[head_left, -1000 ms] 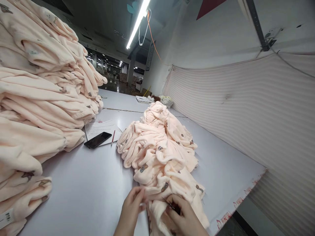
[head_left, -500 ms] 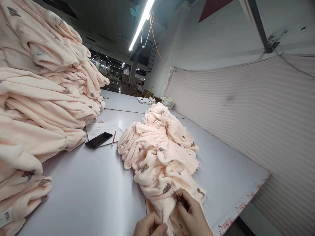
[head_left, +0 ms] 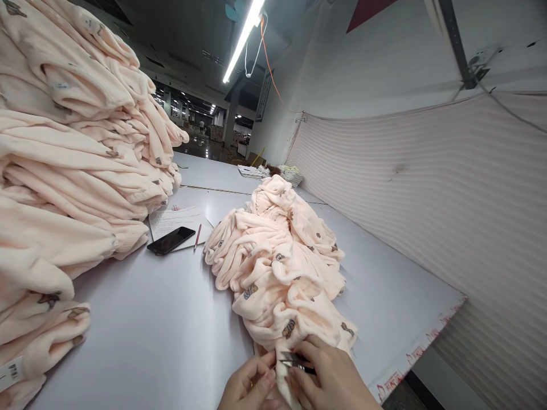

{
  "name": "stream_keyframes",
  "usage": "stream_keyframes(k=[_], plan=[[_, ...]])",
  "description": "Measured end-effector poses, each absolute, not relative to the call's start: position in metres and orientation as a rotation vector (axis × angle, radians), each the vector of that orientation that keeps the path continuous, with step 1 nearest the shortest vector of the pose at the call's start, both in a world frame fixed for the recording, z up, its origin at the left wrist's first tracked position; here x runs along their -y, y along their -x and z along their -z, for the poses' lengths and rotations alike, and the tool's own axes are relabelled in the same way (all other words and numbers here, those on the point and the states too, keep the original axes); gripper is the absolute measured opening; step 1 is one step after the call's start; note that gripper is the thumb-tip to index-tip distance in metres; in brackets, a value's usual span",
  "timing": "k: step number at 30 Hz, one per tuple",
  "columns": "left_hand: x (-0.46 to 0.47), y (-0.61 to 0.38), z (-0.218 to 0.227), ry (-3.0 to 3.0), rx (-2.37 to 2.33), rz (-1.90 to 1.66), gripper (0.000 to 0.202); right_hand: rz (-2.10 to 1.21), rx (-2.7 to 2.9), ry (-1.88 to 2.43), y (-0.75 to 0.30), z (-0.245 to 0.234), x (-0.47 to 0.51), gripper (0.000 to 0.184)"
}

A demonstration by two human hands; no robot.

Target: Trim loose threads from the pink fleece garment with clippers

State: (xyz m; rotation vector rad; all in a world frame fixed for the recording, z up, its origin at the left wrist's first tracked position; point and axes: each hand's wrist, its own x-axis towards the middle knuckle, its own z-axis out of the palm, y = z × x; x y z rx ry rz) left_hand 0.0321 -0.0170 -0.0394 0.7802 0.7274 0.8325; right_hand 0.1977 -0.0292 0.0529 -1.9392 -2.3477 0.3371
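A loose heap of peach fleece garments (head_left: 277,262) with small brown prints lies on the white table (head_left: 162,336), running away from me. At its near end my left hand (head_left: 250,387) pinches a fold of the fleece. My right hand (head_left: 331,378) holds small metal thread snips (head_left: 294,361), their tips pointing left at the pinched fabric beside my left fingers. Both hands are partly cut off by the bottom edge.
A tall stack of folded peach garments (head_left: 72,171) fills the left side. A black phone (head_left: 171,240), a sheet of paper (head_left: 177,219) and a red pen (head_left: 197,236) lie beyond. The table edge (head_left: 419,347) runs along the right, near a striped curtain wall (head_left: 448,199).
My left hand dropped low and came back to pinch the fabric. My right hand turned the snips from pointing up-left to lying level against the fold.
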Motion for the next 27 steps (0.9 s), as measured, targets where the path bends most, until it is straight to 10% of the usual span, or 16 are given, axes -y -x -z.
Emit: stream_keyframes(k=[12, 22, 27], plan=[[0.004, -0.034, 0.043, -0.73, -0.658, -0.815, 0.051, 0.14, 2.705, 2.084, -0.174, -0.058, 0.016, 0.02], [-0.015, -0.004, 0.04, -0.122, -0.629, -1.051, 0.008, -0.545, 1.921, 1.942, -0.227, -0.022, 0.021, 0.016], [-0.038, 0.08, 0.04, -0.321, -1.024, -1.316, 0.02, -0.641, 1.831, 1.762, -0.236, -0.019, 0.013, 0.014]])
